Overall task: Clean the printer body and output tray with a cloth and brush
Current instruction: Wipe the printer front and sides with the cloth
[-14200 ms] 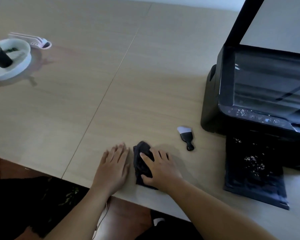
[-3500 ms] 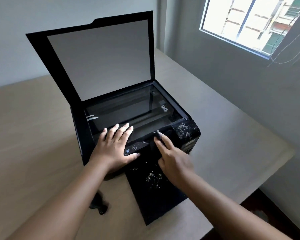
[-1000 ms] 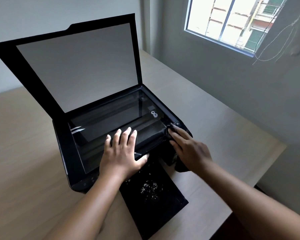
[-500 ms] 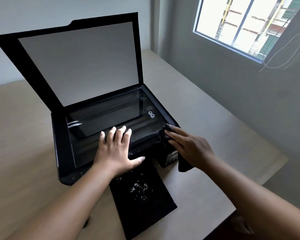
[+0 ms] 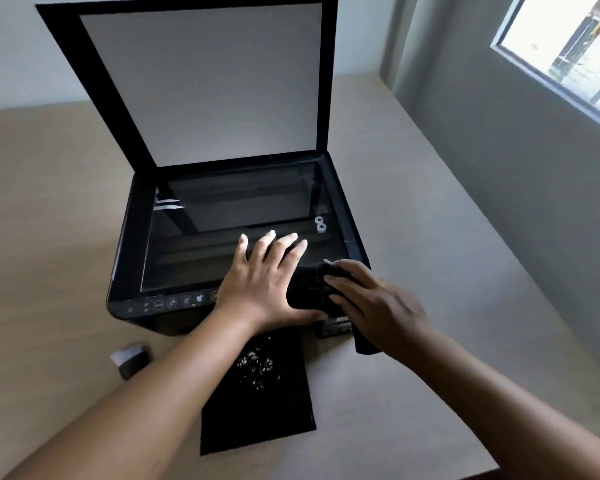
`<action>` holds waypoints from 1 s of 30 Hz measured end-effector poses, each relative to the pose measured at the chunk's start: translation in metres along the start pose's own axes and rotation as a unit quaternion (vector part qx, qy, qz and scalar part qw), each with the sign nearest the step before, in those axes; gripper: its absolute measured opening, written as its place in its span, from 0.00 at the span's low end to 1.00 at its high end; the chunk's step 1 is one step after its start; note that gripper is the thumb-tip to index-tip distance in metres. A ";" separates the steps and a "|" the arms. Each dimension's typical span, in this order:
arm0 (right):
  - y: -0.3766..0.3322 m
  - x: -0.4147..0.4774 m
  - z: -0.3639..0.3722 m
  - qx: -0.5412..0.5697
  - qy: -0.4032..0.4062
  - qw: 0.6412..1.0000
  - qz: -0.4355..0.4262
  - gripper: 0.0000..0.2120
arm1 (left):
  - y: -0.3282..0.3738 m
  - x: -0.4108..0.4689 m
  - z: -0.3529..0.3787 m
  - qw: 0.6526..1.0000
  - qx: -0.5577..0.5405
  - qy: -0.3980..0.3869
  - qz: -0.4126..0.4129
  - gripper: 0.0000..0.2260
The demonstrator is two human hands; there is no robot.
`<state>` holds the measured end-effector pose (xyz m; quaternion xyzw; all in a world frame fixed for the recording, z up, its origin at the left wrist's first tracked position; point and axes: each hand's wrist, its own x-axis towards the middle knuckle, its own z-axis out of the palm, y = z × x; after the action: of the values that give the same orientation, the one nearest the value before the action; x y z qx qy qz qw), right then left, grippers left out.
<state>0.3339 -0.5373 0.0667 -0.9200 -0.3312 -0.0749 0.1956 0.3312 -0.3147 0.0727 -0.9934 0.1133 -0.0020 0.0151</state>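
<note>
Wiping along the front lip of the printer [image 5: 125,271] with the right hand [image 5: 378,306], fingers laid nearly straight over the black cloth [image 5: 309,289] and pressing it down rather than clenching it; thumb hidden, so no telling whether anything is pinched beneath. Slid leftward within the last half second: bunched at the printer's right front corner then, nearer the middle of the front lip now, touching the thumb side of the left hand [image 5: 260,282]. Trailing one dark tail of fabric off the printer's front, below the right palm. Bracing the printer with that left hand, spread flat and holding nothing, fingertips on the scanner glass [image 5: 222,216], heel over the right end of the control panel [image 5: 174,302]; hardly moved from a moment ago. Hiding most of the right front corner, speckled white a few seconds back, so cannot say whether it is clean yet. Probably mid-pass on the body, with the panel's left stretch not yet reached. No change on the output tray [image 5: 257,410] jutting from the printer's front: white crumbs [image 5: 257,367] scattered close to the printer as before, so tray work likely still to come. Leaving the brush [image 5: 130,360] untouched on the table [image 5: 49,237], just in front of the printer's left front corner. Keeping the lid [image 5: 205,81] raised at the printer's back, with two small white rings [image 5: 321,225] on the glass near the printer's right side.
</note>
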 end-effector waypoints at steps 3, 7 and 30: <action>0.015 0.012 -0.008 0.044 -0.057 0.997 -0.027 0.18 | 0.001 -0.001 -0.002 1.000 -0.010 -0.006 -0.014 0.55; 0.018 0.019 -0.011 0.043 -0.071 0.995 -0.046 0.18 | 0.006 -0.002 -0.003 1.000 -0.014 -0.017 -0.020 0.55; -0.011 -0.013 -0.017 -0.058 -0.065 0.995 0.047 0.19 | 0.000 0.001 -0.001 0.999 -0.029 0.002 -0.014 0.58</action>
<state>0.3164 -0.5439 0.0818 -0.9473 -0.2946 -0.0249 0.1233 0.3316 -0.3153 0.0735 -0.9949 0.0995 -0.0012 -0.0145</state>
